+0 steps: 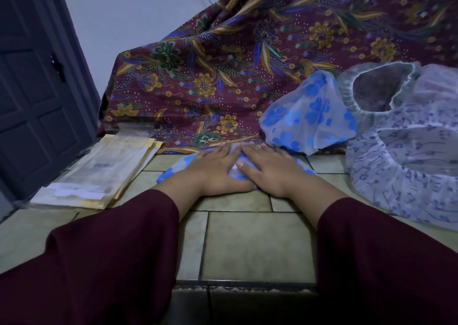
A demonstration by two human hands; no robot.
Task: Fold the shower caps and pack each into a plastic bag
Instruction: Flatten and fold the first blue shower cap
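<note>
Thin translucent plastic cap [173, 169], matt floor tiles [255, 245]

Four thin plastic shower caps on the tiled floor: two blue-flowered translucent ones [173, 169] [309, 116] (one flattened under two hands [218, 168] [270, 169]), two white finely printed ones [409, 176] [436, 84] at the right edge. One stack of clear yellow-edged plastic bags [99, 173], too layered to count.

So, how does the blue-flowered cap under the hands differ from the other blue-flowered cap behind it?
The cap under the hands lies pressed flat on the tiled floor; the cap behind stands puffed up against the patterned cloth. The left hand and right hand cover most of the flat cap with straight fingers; nothing touches the puffed cap. Both are translucent with blue flowers.
</note>
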